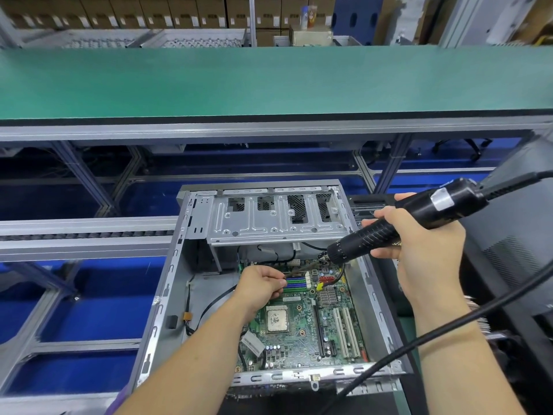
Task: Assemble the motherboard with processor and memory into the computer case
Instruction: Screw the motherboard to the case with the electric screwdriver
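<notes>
The motherboard (302,322) lies flat inside the computer case (167,295). Above its far end, the right hand (419,244) grips an electric screwdriver (398,223). The left hand (263,284) pinches the bit (302,269) over the memory slots (296,283).

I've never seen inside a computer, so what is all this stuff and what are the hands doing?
You are looking through a camera worn on a person's head, so you see what they see, looking down at their own two hands. The grey metal box is a computer case lying open. Inside it sits the green board, the computer's main part, and the pale square on it is the chip that does the thinking. The right hand grips a black electric screwdriver with a cord trailing off it. The left hand pinches the screwdriver's thin metal tip, steadying it over the board. Beyond the case runs a long green bench, with cardboard boxes stacked far behind.
</notes>
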`<state>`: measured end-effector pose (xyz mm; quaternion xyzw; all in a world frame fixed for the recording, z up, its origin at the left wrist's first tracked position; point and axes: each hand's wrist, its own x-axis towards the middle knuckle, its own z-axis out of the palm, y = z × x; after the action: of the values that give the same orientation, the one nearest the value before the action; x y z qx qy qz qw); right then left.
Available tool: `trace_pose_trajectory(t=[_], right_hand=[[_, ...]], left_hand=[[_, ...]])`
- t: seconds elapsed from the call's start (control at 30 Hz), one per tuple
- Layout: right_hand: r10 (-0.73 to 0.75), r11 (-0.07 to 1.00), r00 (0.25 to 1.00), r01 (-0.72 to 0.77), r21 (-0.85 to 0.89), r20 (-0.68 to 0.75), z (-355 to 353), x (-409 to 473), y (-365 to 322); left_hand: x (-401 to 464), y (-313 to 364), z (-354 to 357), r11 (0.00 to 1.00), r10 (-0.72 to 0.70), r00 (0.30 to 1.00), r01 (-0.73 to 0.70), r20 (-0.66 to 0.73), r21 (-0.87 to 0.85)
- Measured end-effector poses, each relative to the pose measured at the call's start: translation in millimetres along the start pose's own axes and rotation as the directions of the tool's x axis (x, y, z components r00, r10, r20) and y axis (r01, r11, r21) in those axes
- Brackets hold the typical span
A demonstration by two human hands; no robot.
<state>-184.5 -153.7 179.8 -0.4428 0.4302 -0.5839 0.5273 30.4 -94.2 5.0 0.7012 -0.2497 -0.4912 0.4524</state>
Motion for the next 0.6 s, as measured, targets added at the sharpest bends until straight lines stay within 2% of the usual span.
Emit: trace_pose_trajectory(t=[0.37,0.5,0.6], right_hand=[[-0.003,1.000,1.000,0.003,-0.001,0.005,-4,1,4],[-0.001,1.000,0.999,0.000,0.021,0.040,-6,4,6],[-0.001,1.000,0.993,-0.001,0.014,0.117,-11,8,7]], left_hand=[[-2,1,1,0.995,0.064,0.998,-0.065,0.008,0.082],[-1,1,0,0.992,0.094,0.996,-0.093,-0.003,0.084],[-1,0,-1,0.983,0.111,0.994,-0.113,0.019,0.143]])
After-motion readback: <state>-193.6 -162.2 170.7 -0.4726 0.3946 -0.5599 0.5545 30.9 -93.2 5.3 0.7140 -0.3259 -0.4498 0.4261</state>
